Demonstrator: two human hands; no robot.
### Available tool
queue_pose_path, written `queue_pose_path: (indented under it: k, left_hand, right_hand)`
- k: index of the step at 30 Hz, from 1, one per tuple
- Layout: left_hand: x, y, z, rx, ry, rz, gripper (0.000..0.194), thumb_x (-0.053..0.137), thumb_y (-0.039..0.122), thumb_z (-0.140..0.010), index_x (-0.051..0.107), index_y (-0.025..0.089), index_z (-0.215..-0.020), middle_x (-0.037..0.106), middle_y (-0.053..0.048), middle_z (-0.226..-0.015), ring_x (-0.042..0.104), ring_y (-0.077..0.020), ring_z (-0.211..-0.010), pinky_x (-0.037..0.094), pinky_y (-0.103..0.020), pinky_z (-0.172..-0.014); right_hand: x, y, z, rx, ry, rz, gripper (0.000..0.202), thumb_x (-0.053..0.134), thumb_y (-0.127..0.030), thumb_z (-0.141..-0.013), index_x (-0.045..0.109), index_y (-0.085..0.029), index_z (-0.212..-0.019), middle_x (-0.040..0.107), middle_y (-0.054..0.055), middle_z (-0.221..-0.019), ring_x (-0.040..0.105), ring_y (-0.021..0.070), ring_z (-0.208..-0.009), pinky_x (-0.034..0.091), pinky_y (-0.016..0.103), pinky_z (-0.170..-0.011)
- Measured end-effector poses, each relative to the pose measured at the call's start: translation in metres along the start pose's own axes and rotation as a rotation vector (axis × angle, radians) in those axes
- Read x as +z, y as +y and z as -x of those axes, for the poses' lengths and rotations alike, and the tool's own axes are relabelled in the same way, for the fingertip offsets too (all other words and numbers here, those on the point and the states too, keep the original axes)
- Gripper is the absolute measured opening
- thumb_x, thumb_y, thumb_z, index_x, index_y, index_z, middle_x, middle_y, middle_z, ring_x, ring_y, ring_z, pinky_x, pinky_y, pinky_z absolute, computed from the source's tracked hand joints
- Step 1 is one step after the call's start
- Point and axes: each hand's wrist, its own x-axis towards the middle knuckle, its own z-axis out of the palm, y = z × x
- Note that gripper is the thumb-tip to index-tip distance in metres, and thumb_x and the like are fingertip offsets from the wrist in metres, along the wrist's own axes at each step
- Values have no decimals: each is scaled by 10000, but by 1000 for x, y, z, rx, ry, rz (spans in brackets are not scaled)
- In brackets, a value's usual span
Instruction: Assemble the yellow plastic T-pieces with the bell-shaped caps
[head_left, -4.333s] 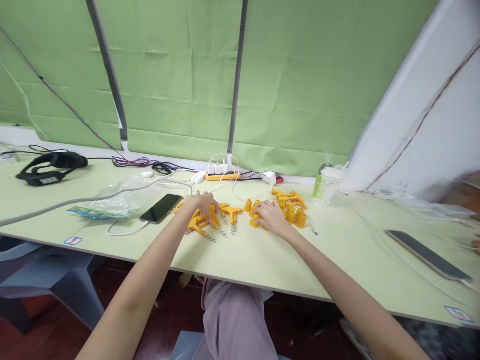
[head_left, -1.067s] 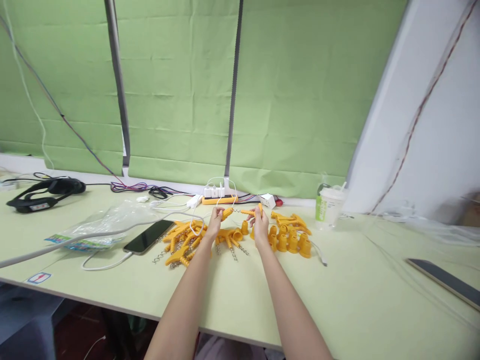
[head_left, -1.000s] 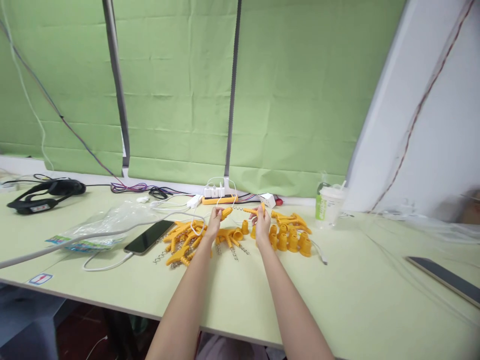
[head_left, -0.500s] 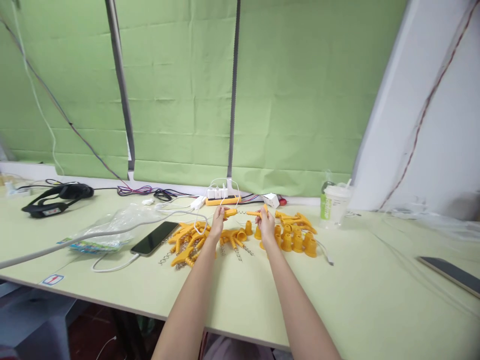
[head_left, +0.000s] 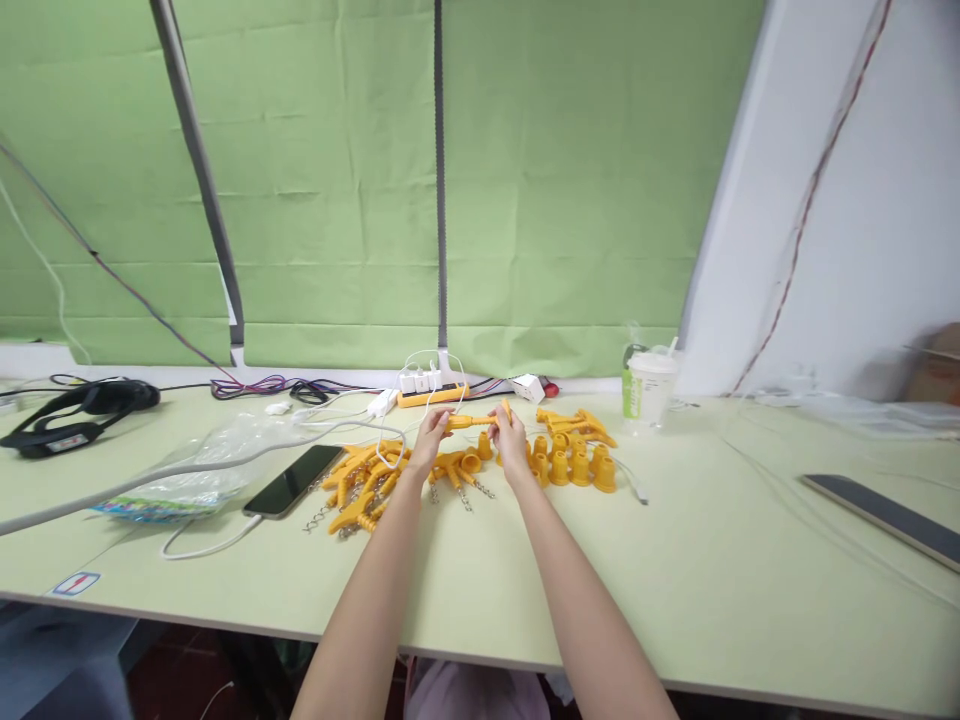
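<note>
Above the table, my left hand (head_left: 430, 438) is closed around a yellow bell-shaped cap (head_left: 458, 422). My right hand (head_left: 511, 442) grips a yellow corkscrew (head_left: 484, 421) by its handle. The two parts meet in line between my hands, and the metal spiral is hidden. Below and left of my left hand lies a pile of yellow corkscrew handles (head_left: 360, 485) with metal spirals sticking out. Several yellow bell caps (head_left: 579, 468) stand upright just right of my right hand. Behind them, more yellow handles (head_left: 577, 425) lie together.
A black phone (head_left: 294, 482) on a white cable and a clear plastic bag (head_left: 202, 465) lie at the left. Behind my hands is a power strip (head_left: 433, 396) with plugs. A white cup (head_left: 654, 390) stands at the right back, another phone (head_left: 885, 515) at far right.
The corkscrew and the cap have come together; the spiral that showed between them is now out of sight. The view has shifted slightly to the right.
</note>
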Motion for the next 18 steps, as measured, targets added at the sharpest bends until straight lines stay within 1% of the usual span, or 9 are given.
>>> queue_pose_path:
  k: [3,6,9,11,13,14,15,18]
  left_hand:
    - [-2,4,3,-57,-38,165,316,657,359,-741,665,194,-1010,596,-87,-1186,525,-213,-1119,421,-349,-935]
    - [-3,10,5,-97,-52,311,317,700,281,-720,677,169,-1015,626,-81,-1162,535,-206,-1142,337,-368,-1056]
    - [-5,12,6,-128,-46,363,313,713,224,-709,681,147,-1011,632,-78,-1162,544,-205,-1145,312,-360,-1090]
    - [-6,12,7,-139,-49,380,315,708,201,-716,675,136,-1022,640,-81,-1151,543,-206,-1152,309,-356,-1098]
    - [-7,11,6,-140,-42,408,292,695,191,-730,674,130,-1015,653,-81,-1125,548,-203,-1150,314,-349,-1099]
    - [-7,10,5,-141,-35,426,270,685,191,-741,675,129,-1004,658,-80,-1116,552,-201,-1146,319,-344,-1098]
    - [-8,10,5,-142,-24,444,245,674,192,-751,676,128,-987,661,-79,-1108,556,-198,-1141,326,-340,-1095]
    - [-11,8,1,-153,13,479,189,642,209,-782,677,128,-949,666,-81,-1099,566,-194,-1131,346,-329,-1086]
  right_hand:
    - [-2,-3,1,94,1,-110,323,414,-499,-801,457,-224,-964,483,-71,-493,347,86,-353,253,202,-373]
    - [-3,-3,1,74,19,-78,345,384,-414,-820,412,-248,-1122,524,-62,-605,369,79,-371,297,201,-390]
    - [-4,-1,0,0,34,79,432,386,-388,-822,430,-246,-1227,579,-15,-729,449,90,-422,372,225,-435]
    - [-5,0,0,-82,20,171,476,383,-391,-826,440,-245,-1275,621,35,-877,510,100,-486,418,241,-480]
    - [-6,-1,1,-161,-11,215,488,375,-380,-831,441,-255,-1299,612,69,-1037,560,108,-560,447,245,-513]
    - [-6,-3,2,-189,-32,226,486,373,-373,-834,443,-260,-1301,599,73,-1080,576,110,-584,454,243,-518]
    - [-6,-4,4,-208,-52,239,480,373,-370,-836,451,-263,-1298,596,70,-1088,587,112,-595,458,241,-521]
    - [-8,-9,7,-256,-91,308,439,338,-351,-860,502,-262,-1257,625,43,-1001,598,120,-581,468,250,-559]
